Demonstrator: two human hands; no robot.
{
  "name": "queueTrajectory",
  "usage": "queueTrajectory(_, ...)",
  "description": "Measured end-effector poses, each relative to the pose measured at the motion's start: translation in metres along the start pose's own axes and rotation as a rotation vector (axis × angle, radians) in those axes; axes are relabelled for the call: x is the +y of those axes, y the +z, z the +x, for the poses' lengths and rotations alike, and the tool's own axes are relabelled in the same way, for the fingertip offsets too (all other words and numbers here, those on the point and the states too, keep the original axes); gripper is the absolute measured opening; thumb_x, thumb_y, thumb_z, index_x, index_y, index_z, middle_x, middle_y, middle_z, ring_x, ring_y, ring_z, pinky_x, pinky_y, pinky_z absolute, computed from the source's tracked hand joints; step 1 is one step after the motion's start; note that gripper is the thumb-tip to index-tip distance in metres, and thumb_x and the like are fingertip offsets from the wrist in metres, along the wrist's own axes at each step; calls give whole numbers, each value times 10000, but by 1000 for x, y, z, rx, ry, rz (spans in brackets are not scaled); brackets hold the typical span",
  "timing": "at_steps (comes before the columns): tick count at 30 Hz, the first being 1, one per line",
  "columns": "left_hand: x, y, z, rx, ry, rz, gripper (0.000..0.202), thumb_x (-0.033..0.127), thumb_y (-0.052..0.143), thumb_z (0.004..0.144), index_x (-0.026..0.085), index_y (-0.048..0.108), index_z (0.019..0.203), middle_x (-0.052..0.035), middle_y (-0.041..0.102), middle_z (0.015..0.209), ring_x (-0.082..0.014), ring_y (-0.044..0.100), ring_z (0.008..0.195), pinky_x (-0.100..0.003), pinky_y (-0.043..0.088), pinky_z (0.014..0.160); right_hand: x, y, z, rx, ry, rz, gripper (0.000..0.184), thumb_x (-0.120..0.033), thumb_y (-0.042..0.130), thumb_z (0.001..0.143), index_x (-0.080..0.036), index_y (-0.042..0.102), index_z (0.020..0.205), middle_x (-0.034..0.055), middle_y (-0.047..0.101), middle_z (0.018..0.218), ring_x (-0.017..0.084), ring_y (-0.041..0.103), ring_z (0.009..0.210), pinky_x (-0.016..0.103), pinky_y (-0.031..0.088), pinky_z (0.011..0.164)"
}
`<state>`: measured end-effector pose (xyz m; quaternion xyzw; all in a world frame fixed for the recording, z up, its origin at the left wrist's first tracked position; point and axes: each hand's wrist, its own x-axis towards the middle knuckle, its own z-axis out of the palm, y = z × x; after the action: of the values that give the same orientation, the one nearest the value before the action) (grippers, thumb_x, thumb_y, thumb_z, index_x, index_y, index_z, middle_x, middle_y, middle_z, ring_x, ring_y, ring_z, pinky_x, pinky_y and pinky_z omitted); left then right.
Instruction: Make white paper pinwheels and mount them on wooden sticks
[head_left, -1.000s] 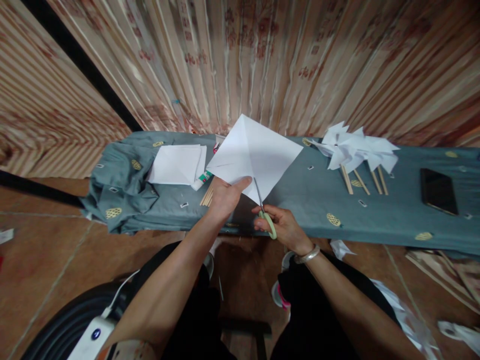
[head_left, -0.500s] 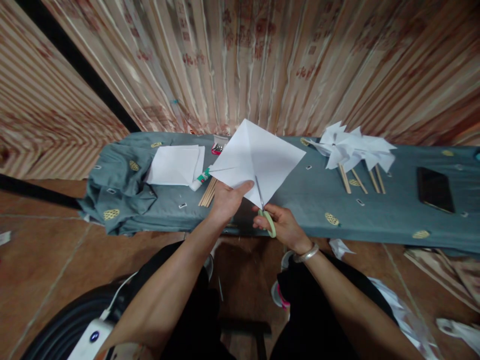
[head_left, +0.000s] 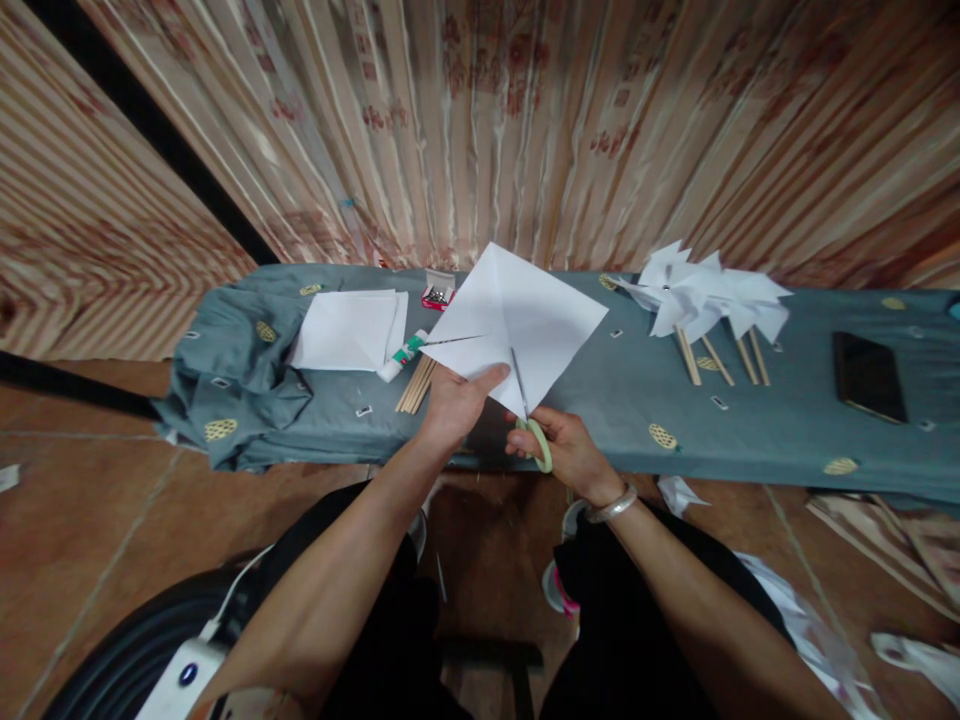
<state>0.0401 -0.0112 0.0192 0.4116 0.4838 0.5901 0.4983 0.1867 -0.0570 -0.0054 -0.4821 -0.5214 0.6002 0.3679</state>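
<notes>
My left hand (head_left: pixel 459 400) pinches the near left side of a white square of paper (head_left: pixel 544 305), thumb on top and fingers underneath. A slit runs inward from the paper's left corner, and creases cross its middle. In my right hand (head_left: pixel 562 445) are scissors (head_left: pixel 540 448) with pale green handles. Their blades lie along the near corner of the paper, pointing toward its centre; the lower blade is hidden. Just left of the paper are a glue stick (head_left: pixel 403 357), a bundle of wooden sticks (head_left: pixel 415 385) and a small red box (head_left: pixel 438 290) of metal pins.
A stack of white paper (head_left: pixel 346 330) lies at the left on the grey-green cloth (head_left: pixel 600 440). Several white paper pinwheels (head_left: pixel 709 295) on sticks and a black phone (head_left: pixel 868 378) are to the right. Behind hangs a pleated curtain (head_left: pixel 480 130). Paper scraps (head_left: pixel 681 494) litter the floor.
Hardly anything differs. The paper has shifted very slightly, its top corner a little lower; both hands and the scissors keep nearly the same place.
</notes>
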Motion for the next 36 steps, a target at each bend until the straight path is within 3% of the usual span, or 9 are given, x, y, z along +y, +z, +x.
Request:
queueTrajectory(10,1,0,-2,1,-10,21,288,263,753,590,164,654,841,-60,720,857,-207,648,768,-352,530,785,-1,0,0,6,-3,9,461,-573,778,630,-180,667,845,6,707,653,137,636,574,254,517,561)
queueTrajectory(36,-1,-1,-2,-25,3,12,336,262,762,580,144,653,875,-68,715,900,-208,649,808,-348,520,807,-3,-2,0,-6,-10,-37,404,-543,776,638,-176,654,756,6,682,628,128,606,563,242,478,545)
